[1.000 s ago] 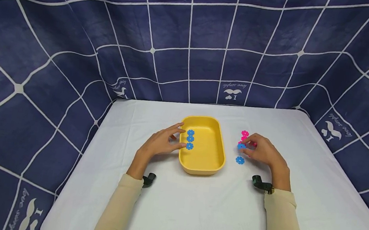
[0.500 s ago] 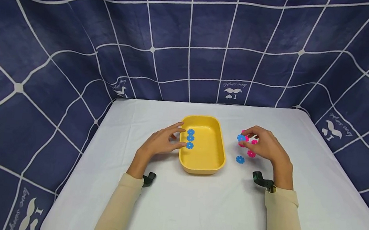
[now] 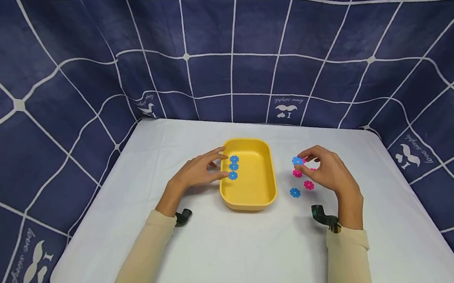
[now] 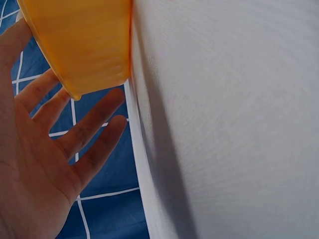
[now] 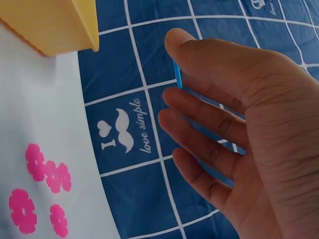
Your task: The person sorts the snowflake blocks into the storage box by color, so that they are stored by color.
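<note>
My right hand [image 3: 329,171] pinches a blue flower-shaped plastic disc [image 3: 297,161] above the table. Edge-on, that disc shows as a thin blue strip between thumb and index finger in the right wrist view. Several pink flower-shaped discs [image 3: 308,185] lie below the hand, partly hidden by it in the head view, with one more blue disc [image 3: 295,193] nearer the front. My left hand [image 3: 198,170] rests spread at the left rim of a yellow tray [image 3: 247,207], thumb and fingertips right at the edge. Inside the tray, 3 blue discs [image 3: 233,166] line up along the left side.
A white cloth [image 3: 239,258] covers the table. Dark blue curtains [image 3: 254,75] with white grid lines hang behind and at both sides. Dark camera mounts [image 3: 323,216] sit on both wrists, above beige sleeves [image 3: 346,269].
My right hand has lifted the blue disc up and back from among the pink discs, uncovering more of them. The left hand keeps its place at the tray.
</note>
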{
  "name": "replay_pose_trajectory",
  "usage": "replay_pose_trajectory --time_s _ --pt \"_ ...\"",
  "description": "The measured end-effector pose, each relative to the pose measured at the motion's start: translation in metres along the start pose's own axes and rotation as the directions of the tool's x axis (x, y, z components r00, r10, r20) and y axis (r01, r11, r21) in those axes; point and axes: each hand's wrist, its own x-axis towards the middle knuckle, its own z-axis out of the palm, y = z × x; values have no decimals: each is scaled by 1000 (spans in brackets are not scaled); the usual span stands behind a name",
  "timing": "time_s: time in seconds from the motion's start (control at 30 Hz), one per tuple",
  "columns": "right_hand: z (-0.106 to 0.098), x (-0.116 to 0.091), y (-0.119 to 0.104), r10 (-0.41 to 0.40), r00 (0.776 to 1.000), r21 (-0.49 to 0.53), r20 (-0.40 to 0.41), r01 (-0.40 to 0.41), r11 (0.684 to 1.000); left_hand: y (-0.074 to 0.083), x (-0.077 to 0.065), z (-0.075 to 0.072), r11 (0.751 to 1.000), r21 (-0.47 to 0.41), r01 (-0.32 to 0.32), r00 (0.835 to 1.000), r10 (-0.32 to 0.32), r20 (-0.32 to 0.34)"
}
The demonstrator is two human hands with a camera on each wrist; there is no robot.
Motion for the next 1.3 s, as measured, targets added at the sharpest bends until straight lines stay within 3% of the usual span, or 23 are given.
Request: replay_pose_trajectory --time_s 0.63,0.93,1.3 --pt "15 16 -30 -72 997 15 19 71 997 0 -4 1 1000 0 -20 1000 20 -9" --pt "28 28 -45 -153 988 25 15 153 988 1 -6 3 1000 -7 8 1000 -8 -11" --pt "42 43 -68 -239 970 64 44 236 970 0 -4 3 1000 17 -7 1000 7 -15"
